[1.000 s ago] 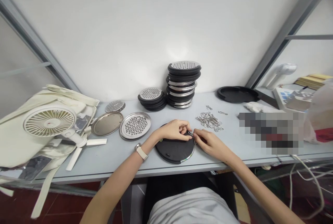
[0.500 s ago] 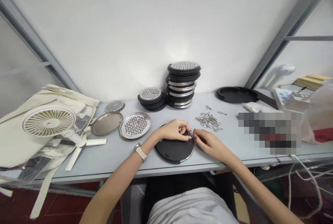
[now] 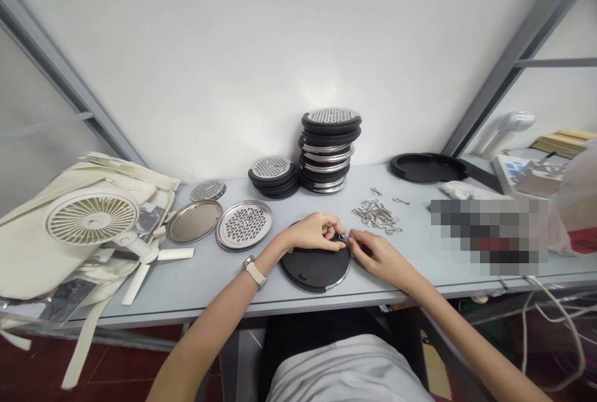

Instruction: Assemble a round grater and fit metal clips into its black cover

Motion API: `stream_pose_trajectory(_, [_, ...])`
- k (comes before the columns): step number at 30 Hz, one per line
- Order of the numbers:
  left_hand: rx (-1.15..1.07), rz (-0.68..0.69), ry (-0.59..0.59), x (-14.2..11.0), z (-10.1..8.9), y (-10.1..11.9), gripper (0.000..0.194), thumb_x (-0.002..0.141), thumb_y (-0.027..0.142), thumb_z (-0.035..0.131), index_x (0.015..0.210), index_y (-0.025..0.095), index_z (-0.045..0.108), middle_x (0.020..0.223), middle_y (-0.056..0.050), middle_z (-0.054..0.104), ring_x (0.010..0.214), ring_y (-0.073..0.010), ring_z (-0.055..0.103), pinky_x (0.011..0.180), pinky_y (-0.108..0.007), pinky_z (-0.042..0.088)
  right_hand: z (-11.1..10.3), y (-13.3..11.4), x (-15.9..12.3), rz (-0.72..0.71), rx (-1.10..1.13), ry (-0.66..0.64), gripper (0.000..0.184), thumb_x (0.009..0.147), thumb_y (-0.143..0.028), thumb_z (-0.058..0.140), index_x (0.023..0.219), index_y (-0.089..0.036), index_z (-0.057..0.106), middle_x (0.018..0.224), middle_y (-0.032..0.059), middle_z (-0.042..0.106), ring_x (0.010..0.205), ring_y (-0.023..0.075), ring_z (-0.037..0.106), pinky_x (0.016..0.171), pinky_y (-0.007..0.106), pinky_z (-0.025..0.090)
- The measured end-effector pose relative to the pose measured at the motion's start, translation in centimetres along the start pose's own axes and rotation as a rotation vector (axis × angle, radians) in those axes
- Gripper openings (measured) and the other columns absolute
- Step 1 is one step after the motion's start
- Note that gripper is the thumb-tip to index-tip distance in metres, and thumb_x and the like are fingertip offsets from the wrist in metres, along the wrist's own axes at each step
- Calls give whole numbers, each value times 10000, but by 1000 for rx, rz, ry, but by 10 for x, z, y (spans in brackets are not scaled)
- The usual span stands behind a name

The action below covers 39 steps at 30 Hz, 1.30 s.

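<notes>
A round black disc with a shiny strip along its right edge lies on the table near its front edge. My left hand rests over the disc's upper part, its thumb and fingers closed round a small metal clip at the right rim. Against that same spot my right hand holds its thumb and forefinger pressed together. Whatever it pinches is mostly covered by the fingers. Just beyond the right hand lies a loose pile of metal clips, with a few set apart from it.
A tall stack of black-rimmed perforated discs stands near the wall beside a lower stack. Metal grater plates lie left. A white fan sits on a pale bag. A black tray is at the back right.
The whole view has shifted slightly. Both hands stay at the disc's right rim, with only a slight change in the fingers around the clip.
</notes>
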<state>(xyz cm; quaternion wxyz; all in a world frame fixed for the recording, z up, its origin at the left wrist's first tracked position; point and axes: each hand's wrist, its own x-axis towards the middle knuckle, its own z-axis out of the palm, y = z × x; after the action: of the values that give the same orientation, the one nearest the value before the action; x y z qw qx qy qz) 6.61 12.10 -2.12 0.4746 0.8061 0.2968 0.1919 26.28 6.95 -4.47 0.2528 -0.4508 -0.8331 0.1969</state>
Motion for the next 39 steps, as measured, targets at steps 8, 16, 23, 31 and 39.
stream_pose_trajectory(8, [10, 27, -2, 0, 0, 0, 246, 704, 322, 663, 824, 140, 549, 578, 76, 428, 527, -50, 369, 517, -199, 296, 0, 0, 0, 6, 2, 11, 239, 899, -252, 378, 662, -222, 370, 565, -45, 408, 531, 128, 418, 527, 234, 318])
stream_pose_trajectory(16, [72, 66, -3, -1, 1, 1, 236, 712, 314, 651, 838, 140, 553, 602, 65, 451, 544, -55, 395, 526, -194, 323, -1, 0, -1, -23, -29, 16, 197, 857, -197, 396, 661, -212, 404, 568, -41, 430, 544, 127, 438, 541, 231, 322])
stream_pose_trajectory(23, [233, 202, 97, 2, 1, -1, 262, 666, 248, 687, 888, 153, 584, 833, 1, 555, 699, -88, 492, 671, -220, 424, 0, 3, -1, -15, -16, 1, 193, 893, -217, 381, 710, -206, 441, 607, -28, 461, 557, 132, 451, 550, 235, 337])
stream_pose_trajectory(31, [110, 172, 83, 1, 2, 1, 324, 671, 244, 697, 956, 156, 570, 839, -17, 585, 738, -110, 543, 666, -227, 452, -2, 1, 0, -56, -12, -14, 255, 950, -264, 329, 792, -197, 516, 681, 17, 564, 634, 164, 514, 616, 259, 371])
stream_pose_trajectory(39, [-30, 157, 47, 1, 3, -2, 369, 669, 226, 703, 999, 162, 551, 806, -6, 585, 702, -91, 520, 669, -228, 456, -2, 3, -1, -47, -19, -5, 256, 933, -255, 359, 723, -194, 491, 625, -2, 524, 586, 146, 480, 583, 254, 349])
